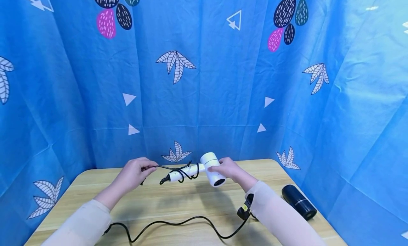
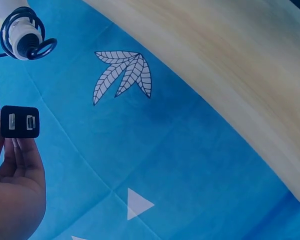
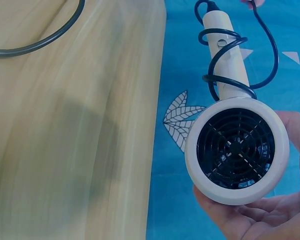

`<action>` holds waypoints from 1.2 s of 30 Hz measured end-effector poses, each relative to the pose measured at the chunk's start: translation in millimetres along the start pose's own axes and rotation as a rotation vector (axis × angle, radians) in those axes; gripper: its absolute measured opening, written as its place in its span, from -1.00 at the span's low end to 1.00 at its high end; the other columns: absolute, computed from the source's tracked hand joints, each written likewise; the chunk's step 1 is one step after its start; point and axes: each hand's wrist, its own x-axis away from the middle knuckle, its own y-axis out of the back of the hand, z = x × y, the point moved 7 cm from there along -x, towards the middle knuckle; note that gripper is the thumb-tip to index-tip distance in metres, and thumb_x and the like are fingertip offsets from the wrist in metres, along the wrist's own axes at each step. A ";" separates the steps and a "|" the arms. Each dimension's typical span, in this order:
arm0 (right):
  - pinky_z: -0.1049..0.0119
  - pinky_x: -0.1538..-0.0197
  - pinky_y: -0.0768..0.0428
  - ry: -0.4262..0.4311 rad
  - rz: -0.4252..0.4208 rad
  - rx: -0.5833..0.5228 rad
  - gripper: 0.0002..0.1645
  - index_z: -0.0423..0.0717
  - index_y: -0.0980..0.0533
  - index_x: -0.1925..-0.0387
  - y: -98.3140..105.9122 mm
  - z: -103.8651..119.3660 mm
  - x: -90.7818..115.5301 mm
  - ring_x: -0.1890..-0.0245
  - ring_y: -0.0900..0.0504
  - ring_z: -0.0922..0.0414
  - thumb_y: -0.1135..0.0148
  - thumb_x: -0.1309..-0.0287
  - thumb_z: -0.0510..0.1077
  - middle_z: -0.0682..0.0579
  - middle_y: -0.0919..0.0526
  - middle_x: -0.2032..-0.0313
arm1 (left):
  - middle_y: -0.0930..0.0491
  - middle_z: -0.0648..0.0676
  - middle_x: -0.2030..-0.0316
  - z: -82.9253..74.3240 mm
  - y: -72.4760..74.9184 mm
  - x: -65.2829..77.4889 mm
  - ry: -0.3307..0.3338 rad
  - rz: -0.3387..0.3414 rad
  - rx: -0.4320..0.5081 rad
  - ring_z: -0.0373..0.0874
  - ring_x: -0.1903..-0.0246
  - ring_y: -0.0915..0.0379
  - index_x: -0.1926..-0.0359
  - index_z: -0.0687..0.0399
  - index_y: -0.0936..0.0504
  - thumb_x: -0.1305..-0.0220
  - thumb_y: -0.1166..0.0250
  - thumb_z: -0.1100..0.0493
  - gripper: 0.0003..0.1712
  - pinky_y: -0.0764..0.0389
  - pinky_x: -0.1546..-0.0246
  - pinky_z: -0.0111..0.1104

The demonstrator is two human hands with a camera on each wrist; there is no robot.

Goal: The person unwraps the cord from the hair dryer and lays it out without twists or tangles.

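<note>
A white hair dryer (image 1: 208, 162) is held above the table by my right hand (image 1: 227, 168), whose fingers grip its barrel. Its black cord (image 3: 225, 80) winds loosely around the handle. In the right wrist view the round dark grille (image 3: 235, 148) of the dryer faces the camera. My left hand (image 1: 135, 173) pinches the cord's end, and a stretch of cord runs from it to the handle. The black two-pin plug (image 2: 20, 122) shows at the left fingertips in the left wrist view, its prongs toward the camera.
A black cylinder (image 1: 299, 202) lies on its side at the right of the wooden table (image 1: 165, 207). Another black cable (image 1: 178, 223) runs between the two sleeves across the table front. A blue patterned curtain (image 1: 197, 97) hangs behind and at both sides.
</note>
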 end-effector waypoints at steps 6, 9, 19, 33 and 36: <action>0.22 0.27 -0.64 0.007 0.006 -0.008 -0.42 -0.31 -0.59 0.11 0.2 -1.2 0.6 0.35 -0.65 0.08 -0.48 -0.04 0.09 -0.05 -0.67 0.33 | -0.70 0.00 0.22 4.4 3.5 -3.5 0.030 -0.047 -0.016 -0.20 0.40 -0.49 0.12 0.05 -0.79 -0.31 -0.36 0.25 -0.85 -0.56 0.38 -0.31; 0.21 0.26 -0.65 0.010 0.015 -0.015 -0.41 -0.32 -0.59 0.09 0.3 -1.8 1.5 0.34 -0.66 0.07 -0.48 -0.04 0.08 -0.05 -0.67 0.32 | -0.71 0.02 0.21 6.9 3.7 -4.3 0.045 -0.058 -0.021 -0.18 0.34 -0.53 0.11 0.06 -0.79 -0.32 -0.36 0.23 -0.84 -0.58 0.35 -0.29; 0.17 0.23 -0.66 0.040 0.046 -0.007 -0.35 -0.32 -0.55 -0.01 0.2 -2.4 0.4 0.31 -0.65 0.06 -0.47 -0.07 0.09 -0.06 -0.67 0.26 | -0.71 0.03 0.23 17.7 -1.1 -4.9 0.060 -0.074 -0.022 -0.07 0.26 -0.61 0.13 0.09 -0.79 -0.31 -0.36 0.24 -0.85 -0.65 0.26 -0.17; 0.15 0.22 -0.67 0.037 0.062 -0.026 -0.32 -0.33 -0.52 -0.06 0.2 -5.2 -0.4 0.30 -0.66 0.06 -0.47 -0.07 0.07 -0.06 -0.67 0.24 | -0.71 0.11 0.15 36.4 -23.4 -1.4 0.115 0.010 -0.021 -0.03 0.23 -0.63 0.09 0.11 -0.78 -0.32 -0.35 0.26 -0.83 -0.66 0.26 -0.16; 0.15 0.22 -0.67 0.039 0.066 -0.029 -0.31 -0.34 -0.52 -0.07 0.3 -5.0 -0.1 0.29 -0.66 0.06 -0.47 -0.07 0.07 -0.06 -0.66 0.24 | -0.72 0.14 0.15 38.7 -28.1 0.1 0.118 0.030 -0.022 -0.03 0.24 -0.63 0.08 0.13 -0.77 -0.32 -0.35 0.26 -0.82 -0.64 0.28 -0.18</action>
